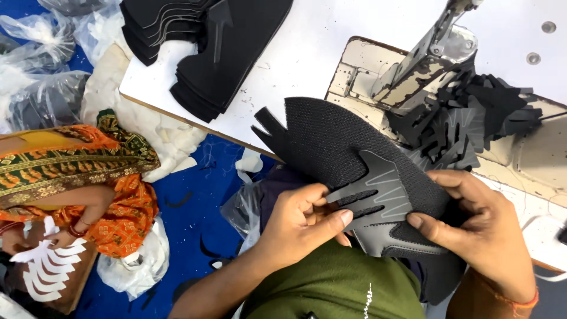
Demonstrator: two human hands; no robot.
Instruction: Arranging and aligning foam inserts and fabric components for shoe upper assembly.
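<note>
In the head view, the left hand (298, 221) and the right hand (481, 227) are both closed on a black mesh shoe piece (342, 139), pressing a grey overlay (378, 195) on it, near the sewing machine (425, 56)

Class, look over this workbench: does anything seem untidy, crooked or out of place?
Yes. The dark cut pieces beside the sewing machine arm lie in a jumbled heap, while the stack of black pieces is neat. The left hand and right hand hold a mesh piece.
</note>
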